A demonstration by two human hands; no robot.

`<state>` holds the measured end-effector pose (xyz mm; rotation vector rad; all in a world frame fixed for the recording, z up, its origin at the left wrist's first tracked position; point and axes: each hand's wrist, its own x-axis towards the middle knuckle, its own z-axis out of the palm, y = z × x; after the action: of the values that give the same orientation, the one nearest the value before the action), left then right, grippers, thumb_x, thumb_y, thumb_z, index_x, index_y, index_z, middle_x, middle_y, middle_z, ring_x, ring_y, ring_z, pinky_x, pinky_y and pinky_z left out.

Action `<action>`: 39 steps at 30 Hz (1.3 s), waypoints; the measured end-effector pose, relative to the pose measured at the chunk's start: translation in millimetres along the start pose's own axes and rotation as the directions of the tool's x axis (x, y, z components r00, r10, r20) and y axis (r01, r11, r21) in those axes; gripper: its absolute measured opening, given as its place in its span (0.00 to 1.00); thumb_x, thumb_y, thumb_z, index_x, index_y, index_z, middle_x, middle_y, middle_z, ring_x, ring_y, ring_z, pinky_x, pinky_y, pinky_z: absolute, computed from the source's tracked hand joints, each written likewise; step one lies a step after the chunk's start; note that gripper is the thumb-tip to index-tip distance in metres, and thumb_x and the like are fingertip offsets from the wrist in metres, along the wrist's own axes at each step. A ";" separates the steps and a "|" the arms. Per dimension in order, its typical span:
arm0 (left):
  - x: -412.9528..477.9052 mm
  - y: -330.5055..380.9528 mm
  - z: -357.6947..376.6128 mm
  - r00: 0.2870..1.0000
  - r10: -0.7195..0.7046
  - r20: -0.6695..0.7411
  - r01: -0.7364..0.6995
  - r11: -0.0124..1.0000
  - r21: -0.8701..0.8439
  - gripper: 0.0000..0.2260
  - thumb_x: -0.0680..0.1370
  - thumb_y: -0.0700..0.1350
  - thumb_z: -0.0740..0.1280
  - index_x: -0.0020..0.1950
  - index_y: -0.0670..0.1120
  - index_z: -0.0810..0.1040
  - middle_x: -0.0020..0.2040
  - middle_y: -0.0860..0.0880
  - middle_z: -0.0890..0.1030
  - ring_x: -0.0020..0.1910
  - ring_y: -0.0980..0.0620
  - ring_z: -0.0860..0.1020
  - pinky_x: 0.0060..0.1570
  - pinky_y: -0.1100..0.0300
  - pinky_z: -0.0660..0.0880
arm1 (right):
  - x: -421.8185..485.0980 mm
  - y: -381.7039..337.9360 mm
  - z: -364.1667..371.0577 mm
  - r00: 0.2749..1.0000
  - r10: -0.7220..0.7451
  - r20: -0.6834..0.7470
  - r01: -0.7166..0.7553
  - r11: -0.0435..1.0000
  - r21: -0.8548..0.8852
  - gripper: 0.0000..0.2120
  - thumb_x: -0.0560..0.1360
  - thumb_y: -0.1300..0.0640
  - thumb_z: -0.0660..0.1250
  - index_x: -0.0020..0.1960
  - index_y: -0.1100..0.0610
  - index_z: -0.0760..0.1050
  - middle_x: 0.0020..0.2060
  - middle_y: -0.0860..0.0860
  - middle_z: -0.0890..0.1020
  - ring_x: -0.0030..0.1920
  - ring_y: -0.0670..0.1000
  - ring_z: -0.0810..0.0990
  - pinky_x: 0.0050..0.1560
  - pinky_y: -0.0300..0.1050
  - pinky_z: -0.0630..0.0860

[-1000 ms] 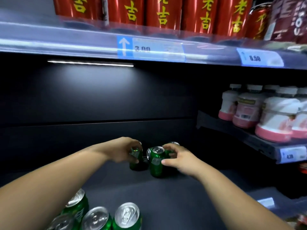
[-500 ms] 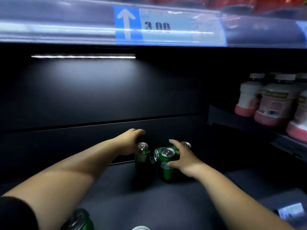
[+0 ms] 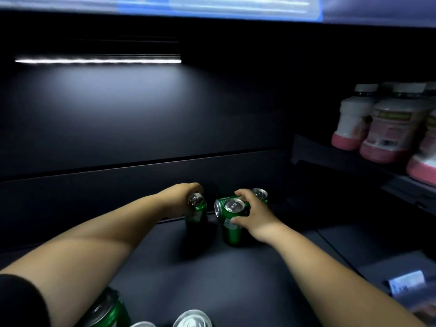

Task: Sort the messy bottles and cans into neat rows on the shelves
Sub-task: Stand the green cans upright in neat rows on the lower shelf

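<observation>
Deep on the dark shelf (image 3: 236,274) stand several green cans. My left hand (image 3: 181,197) grips the leftmost upright can (image 3: 196,212) from behind, fingers curled over its rim. My right hand (image 3: 256,217) wraps round a second upright green can (image 3: 232,226), thumb on its side and fingers over its top. A can lying on its side (image 3: 220,205) shows just behind that one. Another upright can (image 3: 259,194) stands behind my right hand.
More green cans (image 3: 107,311) with silver tops (image 3: 192,319) stand at the shelf's front edge under my left arm. White bottles with pink bases (image 3: 387,135) fill a higher shelf at right. The upper shelf's price strip (image 3: 219,5) runs overhead.
The view has pushed in and tilted down, so the red cans above left the frame. My left hand shifted to the back of its can; the right hand stays on its can.
</observation>
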<state>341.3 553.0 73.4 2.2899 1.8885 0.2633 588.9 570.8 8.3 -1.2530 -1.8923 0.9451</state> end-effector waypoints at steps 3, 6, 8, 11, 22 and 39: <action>-18.1 0.9 -2.3 1.000 -0.004 0.010 0.005 1.000 -0.016 0.20 0.69 0.46 0.72 0.59 0.56 0.74 0.54 0.54 0.81 0.51 0.51 0.80 0.53 0.51 0.78 | -4.1 -1.6 3.5 1.000 -0.012 0.000 0.012 1.000 0.021 0.31 0.65 0.61 0.78 0.60 0.39 0.69 0.57 0.42 0.76 0.58 0.49 0.78 0.59 0.45 0.77; -42.2 3.0 -6.1 0.999 0.003 0.043 -0.001 0.999 -0.042 0.24 0.68 0.44 0.74 0.62 0.54 0.75 0.55 0.53 0.80 0.52 0.51 0.79 0.53 0.52 0.78 | -13.5 -11.3 9.5 0.998 -0.041 0.045 0.039 0.998 0.049 0.31 0.65 0.62 0.79 0.56 0.36 0.69 0.55 0.41 0.76 0.54 0.48 0.79 0.52 0.44 0.79; -61.0 3.7 -9.1 0.997 -0.007 0.080 0.013 0.997 -0.074 0.24 0.68 0.40 0.75 0.62 0.52 0.76 0.55 0.52 0.80 0.52 0.49 0.80 0.52 0.51 0.79 | -21.7 -20.5 14.3 0.993 -0.065 0.098 0.059 0.997 0.058 0.31 0.63 0.61 0.79 0.56 0.35 0.71 0.56 0.44 0.77 0.53 0.50 0.80 0.46 0.48 0.81; -92.5 3.1 -15.0 0.990 -0.016 0.137 0.029 0.995 -0.094 0.25 0.66 0.40 0.77 0.60 0.55 0.76 0.53 0.54 0.81 0.52 0.51 0.80 0.50 0.51 0.80 | -34.5 -32.9 23.3 0.976 -0.093 0.198 0.076 0.993 0.093 0.33 0.62 0.60 0.80 0.58 0.36 0.72 0.58 0.46 0.77 0.53 0.55 0.81 0.46 0.59 0.83; -169.3 14.6 -19.4 0.978 -0.043 0.203 0.055 0.997 -0.057 0.27 0.70 0.46 0.78 0.67 0.53 0.75 0.51 0.66 0.76 0.47 0.71 0.75 0.50 0.74 0.71 | -66.1 -50.5 39.1 0.862 -0.234 0.449 0.207 0.972 0.110 0.30 0.64 0.64 0.81 0.62 0.46 0.77 0.57 0.45 0.83 0.58 0.42 0.81 0.63 0.44 0.77; -203.3 31.8 -18.0 0.967 -0.112 0.231 0.149 0.978 -0.147 0.22 0.73 0.48 0.76 0.65 0.57 0.77 0.54 0.62 0.79 0.39 0.74 0.77 0.51 0.65 0.75 | -90.2 -58.1 35.8 0.802 -0.220 0.556 0.137 0.973 0.187 0.15 0.72 0.55 0.73 0.58 0.44 0.79 0.53 0.54 0.84 0.49 0.48 0.81 0.53 0.56 0.82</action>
<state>329.4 347.6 91.6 1.9887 1.8229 0.1329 561.0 462.7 26.7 -0.7240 -2.2992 1.4392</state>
